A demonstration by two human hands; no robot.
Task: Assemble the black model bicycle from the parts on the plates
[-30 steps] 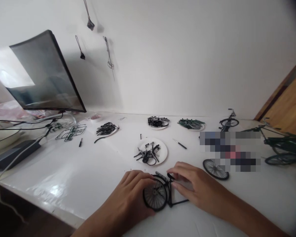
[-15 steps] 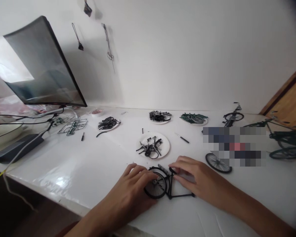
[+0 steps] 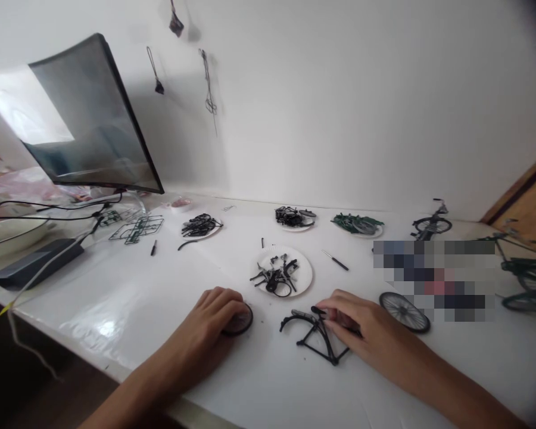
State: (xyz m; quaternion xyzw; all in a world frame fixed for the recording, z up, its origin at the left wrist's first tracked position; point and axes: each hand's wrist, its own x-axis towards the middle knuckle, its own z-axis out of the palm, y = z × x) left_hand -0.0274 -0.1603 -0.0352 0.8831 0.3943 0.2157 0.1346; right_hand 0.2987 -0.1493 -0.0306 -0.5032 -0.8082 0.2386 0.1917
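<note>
A: In the head view, what is the left hand (image 3: pixel 218 313) doing?

B: Its fingers curl over a toy bicycle wheel (image 3: pixel 245 322) and grip it. Much of the wheel is under the hand, close to the table's (image 3: pixel 129 310) near edge. I can't tell if it touches the top.

A: And the right hand (image 3: pixel 357 322)?

B: Its thumb and fingers pinch the small black saddle (image 3: pixel 318 311) on a bicycle frame (image 3: pixel 327 339). The frame is to the right of the wheel, on the near part of the table. The hand hides its front end.

A: What is new?

B: The wheel is no longer up against the back of the frame. The left hand has it off to the left, with bare table in between.

A: So what does that mean?

B: The two are loose parts now, one in each hand. The curved mudguard (image 3: pixel 295 316) has no wheel under it.

A: What else is near?

B: A paper plate (image 3: pixel 304 280) of bits is just past the hands. A screwdriver (image 3: pixel 336 260) lies beyond its right rim, and a spare wheel (image 3: pixel 404 311) lies right of the right hand.
</note>
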